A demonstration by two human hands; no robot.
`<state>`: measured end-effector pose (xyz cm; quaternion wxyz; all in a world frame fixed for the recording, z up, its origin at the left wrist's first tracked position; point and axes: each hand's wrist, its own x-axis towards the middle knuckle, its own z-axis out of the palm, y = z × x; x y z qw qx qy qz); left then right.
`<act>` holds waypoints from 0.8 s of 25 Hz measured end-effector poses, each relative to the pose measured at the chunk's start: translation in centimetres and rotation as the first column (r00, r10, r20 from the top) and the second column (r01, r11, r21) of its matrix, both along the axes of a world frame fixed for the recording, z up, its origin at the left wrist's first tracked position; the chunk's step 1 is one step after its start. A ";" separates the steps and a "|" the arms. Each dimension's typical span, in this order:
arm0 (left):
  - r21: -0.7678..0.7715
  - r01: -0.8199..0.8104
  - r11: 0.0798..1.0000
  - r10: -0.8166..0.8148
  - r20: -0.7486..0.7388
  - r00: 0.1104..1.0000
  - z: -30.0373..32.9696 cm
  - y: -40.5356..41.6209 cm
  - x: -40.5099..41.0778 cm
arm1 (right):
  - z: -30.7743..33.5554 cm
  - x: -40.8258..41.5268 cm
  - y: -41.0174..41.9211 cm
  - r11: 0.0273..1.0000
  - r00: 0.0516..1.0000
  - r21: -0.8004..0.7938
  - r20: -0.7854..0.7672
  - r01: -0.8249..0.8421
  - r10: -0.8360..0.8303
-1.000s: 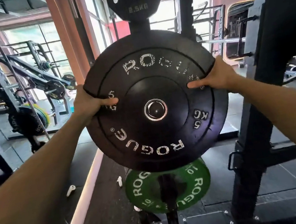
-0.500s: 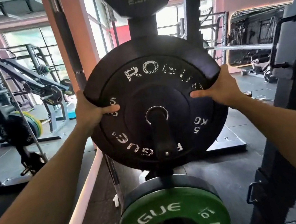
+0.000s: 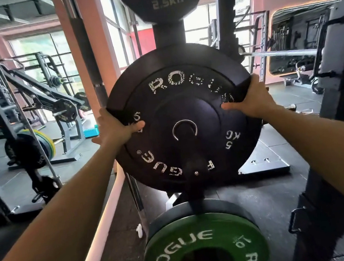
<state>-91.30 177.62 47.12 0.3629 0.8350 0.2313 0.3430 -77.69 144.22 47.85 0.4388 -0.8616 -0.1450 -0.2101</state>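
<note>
Nearest us, low on the rack, is the green 10 kg plate (image 3: pixel 205 253). Above it, our left hand (image 3: pixel 115 129) and right hand (image 3: pixel 252 100) grip the black 5 kg plate (image 3: pixel 181 97) at opposite edges, fingers clenched round the rim and thumbs on its face. The storage peg (image 3: pixel 191 167) already passes through its centre hole and juts towards us, so we judge the threading done. What is left is seating it against the upright (image 3: pixel 168 36) and letting go. Beyond hangs a 2.5 kg plate (image 3: pixel 166 0).
</note>
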 end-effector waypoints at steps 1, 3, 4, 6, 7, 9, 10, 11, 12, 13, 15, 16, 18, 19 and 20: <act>0.035 -0.035 0.999 0.038 -0.080 0.996 0.2 -0.5 -0.4 | 0.1 -0.4 -0.3 1.000 1.000 -0.016 -0.004 -0.013 0.012; 0.069 -0.018 0.997 0.029 -0.156 0.987 0.5 -1.4 -1.8 | 0.1 -1.5 -1.1 0.998 0.999 -0.052 -0.014 -0.039 0.039; 0.084 0.005 0.996 0.009 -0.157 0.988 0.6 -1.8 -2.5 | 0.3 -2.2 -1.5 0.995 0.998 -0.074 -0.019 -0.059 0.058; 0.133 0.075 0.988 -0.049 -0.190 0.981 0.9 -2.7 -4.2 | 0.8 -3.5 -2.3 0.984 0.996 -0.153 -0.014 -0.090 0.089; 0.167 0.126 0.978 -0.084 -0.236 0.968 1.1 -3.4 -5.0 | 1.1 -4.2 -2.8 0.973 0.995 -0.204 -0.021 -0.104 0.102; 0.228 0.225 0.948 -0.152 -0.298 0.942 1.7 -4.9 -6.6 | 1.6 -5.8 -3.7 0.947 0.988 -0.284 -0.061 -0.154 0.142; 0.236 0.251 0.939 -0.175 -0.301 0.937 2.0 -6.2 -7.6 | 1.9 -6.8 -4.5 0.936 0.985 -0.307 -0.070 -0.174 0.160; 0.236 0.270 0.934 -0.197 -0.292 0.936 2.1 -7.3 -8.6 | 2.2 -7.8 -5.2 0.926 0.982 -0.326 -0.063 -0.191 0.180; 0.231 0.277 0.933 -0.207 -0.285 0.936 2.4 -8.7 -9.7 | 2.4 -8.7 -6.2 0.916 0.980 -0.347 -0.059 -0.200 0.192; 0.214 0.275 0.937 -0.212 -0.275 0.938 2.4 -9.9 -10.6 | 2.6 -9.6 -7.2 0.905 0.976 -0.366 -0.059 -0.215 0.208; 0.182 0.281 0.942 -0.224 -0.282 0.933 2.3 -12.8 -12.7 | 2.8 -11.3 -9.4 0.883 0.968 -0.398 -0.076 -0.248 0.238; 0.177 0.287 0.942 -0.230 -0.286 0.930 2.2 -14.2 -13.8 | 2.8 -12.0 -10.3 0.873 0.965 -0.412 -0.083 -0.261 0.249; 0.185 0.277 0.943 -0.222 -0.270 0.937 2.1 -16.9 -15.7 | 2.6 -13.2 -12.1 0.848 0.958 -0.450 -0.074 -0.280 0.277; 0.186 0.265 0.946 -0.211 -0.265 0.941 2.0 -18.2 -16.8 | 2.7 -14.0 -13.1 0.833 0.954 -0.472 -0.066 -0.288 0.293; 0.190 0.259 0.947 -0.204 -0.266 0.942 2.2 -19.7 -18.0 | 3.0 -15.0 -14.1 0.823 0.951 -0.487 -0.064 -0.293 0.301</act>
